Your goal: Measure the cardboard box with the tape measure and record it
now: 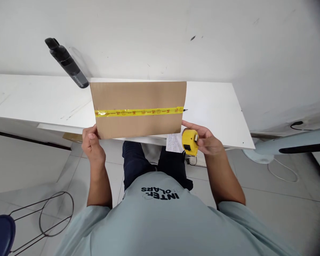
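A brown cardboard box [138, 95] lies across the white shelf in the head view, with a strip of yellow printed packing tape [138, 112] along its face. My left hand [94, 144] is closed at the box's near left corner, its fingers partly hidden behind the edge. In my right hand [210, 141] is a yellow tape measure [190, 138], with no blade drawn out that I can see. The right index finger reaches to the box's near right corner. A sheet of handwritten paper [173, 143] shows below that corner.
A dark water bottle [69, 65] stands at the back left of the white shelf [216, 113], against the wall. The tip of a dark pen-like thing [186, 110] pokes out by the box. A blue stool [1, 233] is at lower left, a pale fan-like stand [290, 140] at right.
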